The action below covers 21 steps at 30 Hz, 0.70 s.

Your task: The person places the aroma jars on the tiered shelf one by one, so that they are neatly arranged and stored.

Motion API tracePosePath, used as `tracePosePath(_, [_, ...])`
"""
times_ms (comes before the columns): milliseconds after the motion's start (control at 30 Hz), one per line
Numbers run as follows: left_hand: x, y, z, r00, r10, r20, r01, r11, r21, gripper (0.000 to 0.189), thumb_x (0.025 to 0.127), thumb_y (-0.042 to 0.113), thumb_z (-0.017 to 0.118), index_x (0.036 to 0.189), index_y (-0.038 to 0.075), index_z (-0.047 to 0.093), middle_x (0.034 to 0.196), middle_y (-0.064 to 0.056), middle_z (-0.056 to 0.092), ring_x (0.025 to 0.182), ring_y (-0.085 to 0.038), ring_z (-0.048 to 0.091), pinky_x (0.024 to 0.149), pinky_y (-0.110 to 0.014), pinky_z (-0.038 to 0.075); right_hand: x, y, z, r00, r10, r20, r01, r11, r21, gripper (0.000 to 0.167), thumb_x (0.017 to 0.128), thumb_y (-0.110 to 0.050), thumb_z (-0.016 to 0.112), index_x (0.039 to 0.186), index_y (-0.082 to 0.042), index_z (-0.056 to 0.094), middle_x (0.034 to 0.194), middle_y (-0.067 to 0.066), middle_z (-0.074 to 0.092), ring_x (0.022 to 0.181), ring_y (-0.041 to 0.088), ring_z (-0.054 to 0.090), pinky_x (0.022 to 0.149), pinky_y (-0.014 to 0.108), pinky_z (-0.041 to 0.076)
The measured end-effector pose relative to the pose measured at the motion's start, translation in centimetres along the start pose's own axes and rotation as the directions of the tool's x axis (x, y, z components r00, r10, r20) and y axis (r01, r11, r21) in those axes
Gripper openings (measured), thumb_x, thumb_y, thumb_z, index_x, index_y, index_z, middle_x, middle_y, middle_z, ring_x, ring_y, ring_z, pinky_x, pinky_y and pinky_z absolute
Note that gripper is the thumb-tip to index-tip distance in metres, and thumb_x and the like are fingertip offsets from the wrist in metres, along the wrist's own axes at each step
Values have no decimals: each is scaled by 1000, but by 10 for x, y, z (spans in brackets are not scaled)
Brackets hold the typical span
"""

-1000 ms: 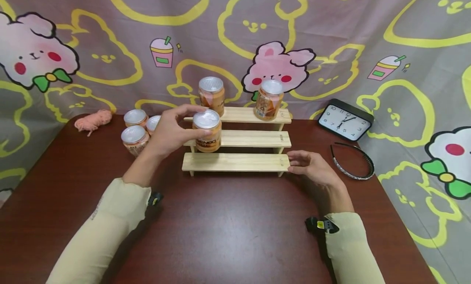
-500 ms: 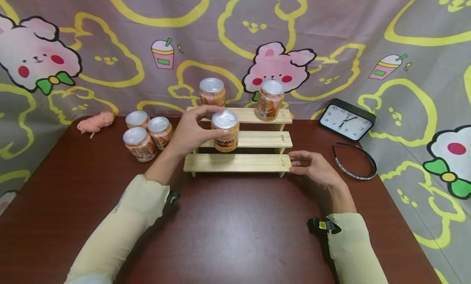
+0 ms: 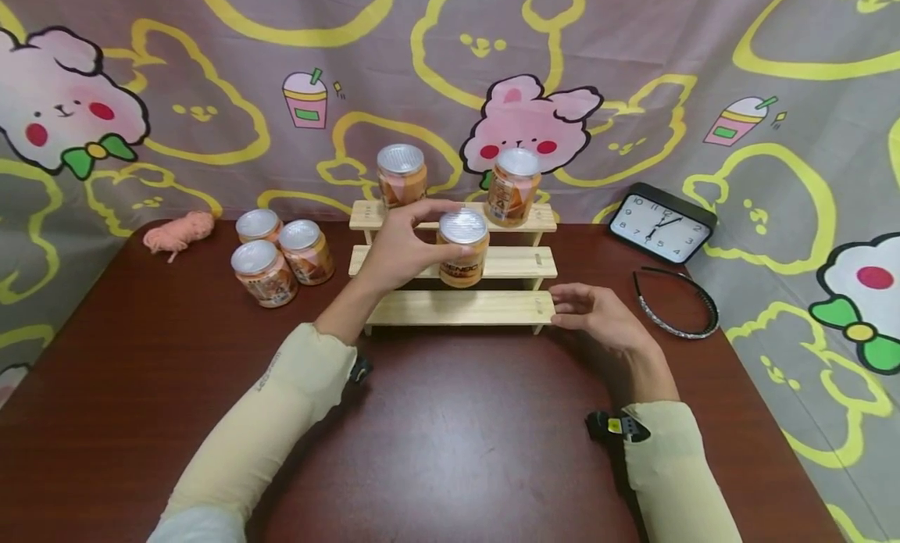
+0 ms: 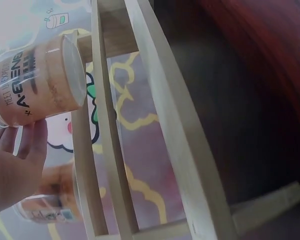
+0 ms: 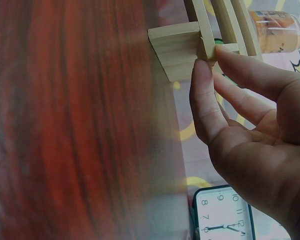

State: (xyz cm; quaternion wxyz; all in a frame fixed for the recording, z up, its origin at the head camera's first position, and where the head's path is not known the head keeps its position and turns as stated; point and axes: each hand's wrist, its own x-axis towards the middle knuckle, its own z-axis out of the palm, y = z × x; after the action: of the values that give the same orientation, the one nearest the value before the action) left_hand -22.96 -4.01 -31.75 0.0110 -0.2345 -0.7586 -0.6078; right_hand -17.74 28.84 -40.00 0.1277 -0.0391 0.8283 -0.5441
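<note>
My left hand [image 3: 404, 250] grips an orange can [image 3: 462, 250] with a silver top, thumb in front and fingers behind. The can is upright, overlapping the middle tier of a three-tier wooden display stand [image 3: 457, 309]. In the left wrist view the can [image 4: 40, 80] shows dark lettering, with its base close to the wooden slats. My right hand [image 3: 598, 316] pinches the right end of the lowest tier. Its thumb and fingertips meet the plank's corner in the right wrist view. Two matching cans, one left [image 3: 402, 176] and one right [image 3: 515, 187], stand on the top tier.
Three more cans [image 3: 270, 273] are grouped on the brown table left of the stand. Pink yarn [image 3: 179, 232] lies at the back left. A black-framed clock [image 3: 661, 224] and a headband [image 3: 678, 312] sit on the right. A patterned curtain [image 3: 246, 27] hangs behind.
My left hand has carried the can rightward along the middle tier, from its left end to around its centre. The right hand has stayed at the stand's end.
</note>
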Motion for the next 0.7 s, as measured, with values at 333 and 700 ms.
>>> tracePosePath(333, [11,-5,18,999,6,-36,-6,1000,-12,57,74,13,93,125,4,69,125,-8,66,108,-22,64,91,-38,55,0,0,0,1000,4,2,-4,1000,15,52,92,0,73,139,9,52,132,28,58,113,26,61,84,22,55])
tracePosePath(700, [21,-5,39,999,2,-34,-2,1000,2,59,72,17,95,124,6,69,128,-6,66,109,-16,62,88,-32,56,-1,-2,1,1000,12,7,-12,1000,19,52,92,0,72,139,9,52,132,28,58,115,30,61,84,22,54])
